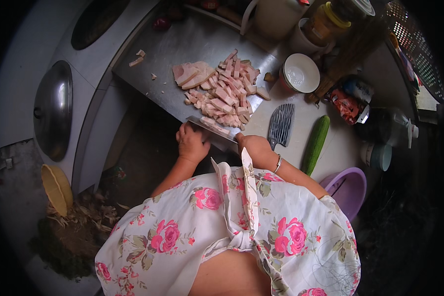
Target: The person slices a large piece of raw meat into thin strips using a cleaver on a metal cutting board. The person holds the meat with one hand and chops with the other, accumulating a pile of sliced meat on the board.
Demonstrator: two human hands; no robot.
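My right hand (pixel 257 150) grips a wide-bladed kitchen knife (pixel 214 131) near the edge of a metal worktop (pixel 151 88). Its blade slants across the front of the cut meat, and some pale strips (pixel 216 125) lie along its far side. At the blade's left end is my left hand (pixel 193 144), fingers curled; whether they hold the blade or something behind it cannot be told. Beyond the knife lies a heap of pale pink meat strips (pixel 225 92), probably pork. Larger uncut slabs (pixel 193 74) rest at the heap's left.
A second cleaver (pixel 282 124) and a cucumber (pixel 315 144) lie to the right. Around them are a white bowl (pixel 301 73), a red food packet (pixel 346 105) and a purple basin (pixel 346 188). A domed metal lid (pixel 53 111) covers part of the stove at left.
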